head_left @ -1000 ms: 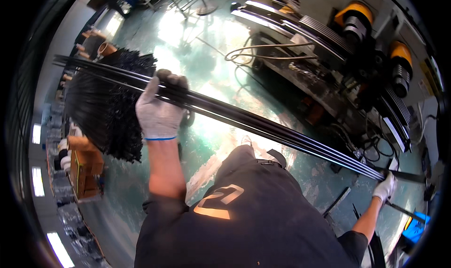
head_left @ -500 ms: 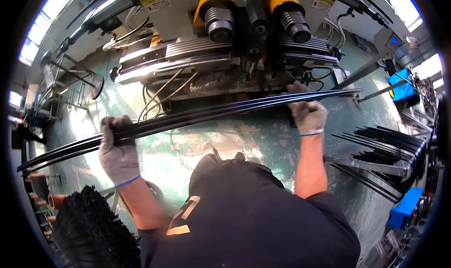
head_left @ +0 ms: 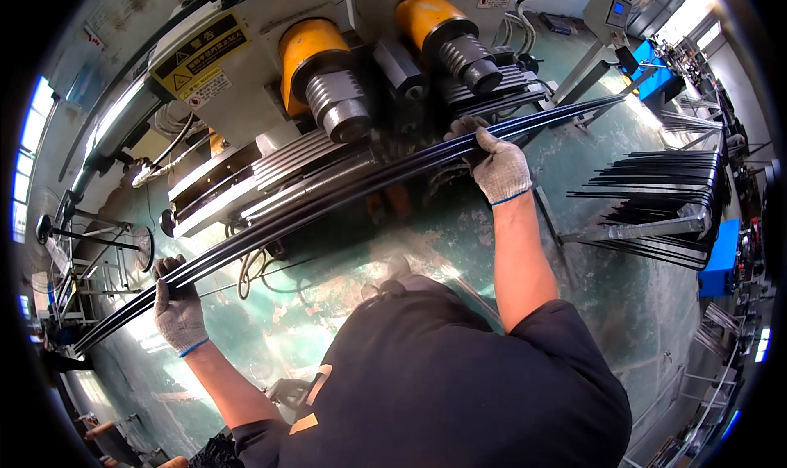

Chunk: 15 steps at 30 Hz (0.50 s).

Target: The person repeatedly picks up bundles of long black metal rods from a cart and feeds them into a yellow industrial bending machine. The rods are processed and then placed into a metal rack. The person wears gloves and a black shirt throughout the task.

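Note:
Both my hands wear grey knit gloves with blue cuff edges. Between them runs a bundle of long, thin black rods [head_left: 328, 202], slanting from the lower left up to the right. My left hand [head_left: 179, 308] is closed round the bundle near its left end. Toward the right part, my right hand [head_left: 496, 163] grips the same rods, fingers wrapped over them. Beyond the rods stands a machine with two orange cylinders [head_left: 314, 58] ending in ribbed metal tips. The rods cross in front of its metal rail [head_left: 217, 202]; whether they touch it I cannot tell.
To the right, a rack [head_left: 635, 229] carries many black rods. Blue boxes [head_left: 719, 259] stand beyond it. A round-based stand [head_left: 141, 247] is at the left. A dark bristly pile [head_left: 217, 452] shows at the lower left. Cables [head_left: 250, 275] hang below the machine.
The view has turned to the right and the machine appears nearer. The rods slant more steeply, right end higher. Both hands have kept their grip on the bundle.

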Each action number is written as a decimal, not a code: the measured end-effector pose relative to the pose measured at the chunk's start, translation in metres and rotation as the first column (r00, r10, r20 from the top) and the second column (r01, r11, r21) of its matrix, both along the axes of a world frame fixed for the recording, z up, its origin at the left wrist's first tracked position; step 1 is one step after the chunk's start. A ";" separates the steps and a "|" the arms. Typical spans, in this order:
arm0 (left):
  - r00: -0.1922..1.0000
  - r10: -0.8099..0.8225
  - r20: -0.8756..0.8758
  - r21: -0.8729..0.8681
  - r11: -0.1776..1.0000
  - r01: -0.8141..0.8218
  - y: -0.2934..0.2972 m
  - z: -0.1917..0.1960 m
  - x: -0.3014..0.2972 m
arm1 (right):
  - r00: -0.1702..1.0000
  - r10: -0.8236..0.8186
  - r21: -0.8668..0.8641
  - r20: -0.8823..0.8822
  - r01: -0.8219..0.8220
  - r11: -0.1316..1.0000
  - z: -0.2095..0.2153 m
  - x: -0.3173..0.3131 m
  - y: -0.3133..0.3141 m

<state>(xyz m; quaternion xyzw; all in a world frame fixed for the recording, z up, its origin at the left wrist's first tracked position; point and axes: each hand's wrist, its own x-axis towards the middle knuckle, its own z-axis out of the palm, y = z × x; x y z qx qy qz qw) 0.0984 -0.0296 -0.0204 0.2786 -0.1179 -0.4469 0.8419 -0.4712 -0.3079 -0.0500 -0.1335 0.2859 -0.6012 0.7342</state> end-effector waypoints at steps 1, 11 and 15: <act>0.999 -0.030 0.033 -0.008 1.000 0.030 -0.005 -0.008 0.007 | 1.000 -0.004 0.005 -0.015 0.004 1.000 -0.002 0.002 -0.008; 0.991 0.103 0.088 0.163 0.980 -0.116 -0.069 -0.050 0.043 | 0.948 0.003 -0.193 -0.319 -0.068 0.979 -0.040 0.045 -0.050; 0.983 0.159 0.092 0.289 0.940 -0.179 -0.098 -0.068 0.044 | 0.774 -0.350 -0.395 -0.528 0.141 0.908 -0.041 0.077 -0.067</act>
